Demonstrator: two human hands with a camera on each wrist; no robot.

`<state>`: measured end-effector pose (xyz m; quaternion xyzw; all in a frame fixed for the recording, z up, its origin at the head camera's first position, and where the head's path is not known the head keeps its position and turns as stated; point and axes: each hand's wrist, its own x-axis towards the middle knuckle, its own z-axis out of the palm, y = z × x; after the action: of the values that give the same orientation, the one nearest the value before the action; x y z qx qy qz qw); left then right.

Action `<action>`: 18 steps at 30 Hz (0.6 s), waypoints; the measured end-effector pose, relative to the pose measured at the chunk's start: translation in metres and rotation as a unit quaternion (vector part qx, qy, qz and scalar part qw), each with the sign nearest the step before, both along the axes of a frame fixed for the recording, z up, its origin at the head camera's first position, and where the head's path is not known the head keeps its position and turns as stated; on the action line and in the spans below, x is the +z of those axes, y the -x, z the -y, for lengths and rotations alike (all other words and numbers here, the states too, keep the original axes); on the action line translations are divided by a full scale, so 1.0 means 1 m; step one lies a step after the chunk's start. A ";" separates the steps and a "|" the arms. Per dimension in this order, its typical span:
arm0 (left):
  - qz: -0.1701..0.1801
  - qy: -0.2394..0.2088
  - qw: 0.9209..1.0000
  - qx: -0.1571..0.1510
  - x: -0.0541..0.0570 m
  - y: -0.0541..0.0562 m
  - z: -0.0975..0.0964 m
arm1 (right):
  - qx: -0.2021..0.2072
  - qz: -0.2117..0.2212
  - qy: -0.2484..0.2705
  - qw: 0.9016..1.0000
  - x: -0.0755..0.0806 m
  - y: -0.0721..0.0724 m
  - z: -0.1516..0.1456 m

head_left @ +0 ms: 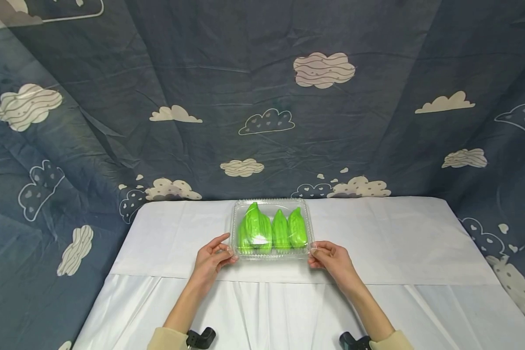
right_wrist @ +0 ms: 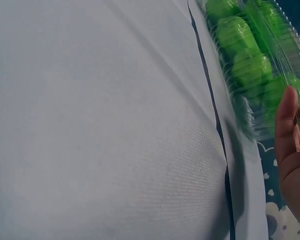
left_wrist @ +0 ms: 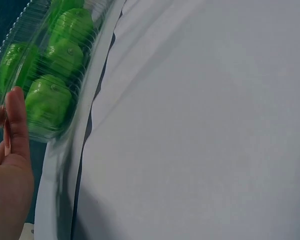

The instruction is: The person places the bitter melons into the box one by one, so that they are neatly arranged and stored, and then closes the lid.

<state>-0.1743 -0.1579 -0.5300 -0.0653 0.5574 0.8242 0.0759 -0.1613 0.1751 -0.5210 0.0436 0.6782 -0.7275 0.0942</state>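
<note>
A clear plastic clamshell box (head_left: 271, 256), its lid down, lies toward the far side of the white-covered table. Inside are several glossy bright green pointed pieces (head_left: 281, 231), shaped like vegetables or fruit; their exact kind cannot be told. My left hand (head_left: 211, 257) pinches the box's near left corner between thumb and fingers. At the near right corner, my right hand (head_left: 332, 261) holds the rim in the same way. Both wrist views show the thumbs against the box edge, the left hand (left_wrist: 12, 175) and the right hand (right_wrist: 294, 165) partly cut off by the frame.
White cloth (head_left: 402, 243) covers the table, with a fold line (head_left: 157, 276) across it. Behind and at the sides hangs a dark blue curtain (head_left: 358, 131) printed with clouds. Black wrist devices (head_left: 201, 337) sit at both sleeve cuffs.
</note>
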 end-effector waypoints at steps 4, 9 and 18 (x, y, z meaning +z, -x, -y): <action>-0.004 0.000 1.000 0.007 0.000 0.000 -0.002 | 0.003 -0.005 -0.001 1.000 0.000 0.000 -0.001; -0.010 -0.022 1.000 -0.003 -0.003 0.000 -0.002 | 0.005 0.001 0.014 1.000 -0.002 0.001 -0.002; -0.027 -0.055 0.998 -0.027 -0.010 -0.001 0.003 | -0.011 0.009 -0.003 1.000 -0.004 0.001 -0.006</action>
<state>-0.1732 -0.1608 -0.5400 -0.0231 0.5147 0.8527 0.0866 -0.1626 0.1812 -0.5252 0.0576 0.6789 -0.7262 0.0918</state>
